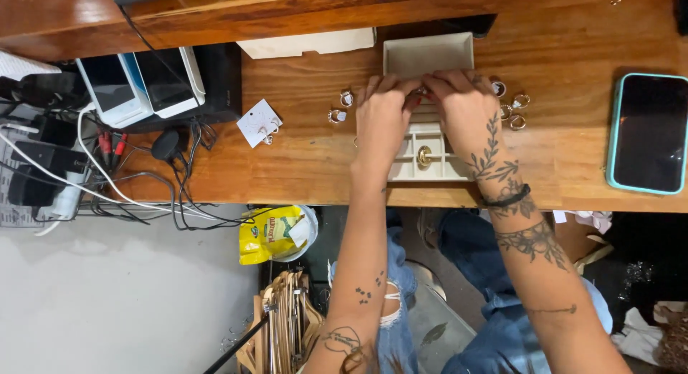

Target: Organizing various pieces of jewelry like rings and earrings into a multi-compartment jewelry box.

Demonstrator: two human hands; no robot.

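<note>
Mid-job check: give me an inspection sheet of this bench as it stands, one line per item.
Surface: wooden desk, bare at the right front.
Job's things: cream compartment tray, one gold ring in a slot; its lid lies behind.
Clutter: loose rings left of the hands, more rings right; earring card; teal-cased phone.
Grippers: left hand and right hand meet fingertip to fingertip over the tray; what they pinch is hidden.
Cables: tangled leads at the left edge, beside card terminals.
Surroundings: yellow bag and wooden hangers below.
</note>
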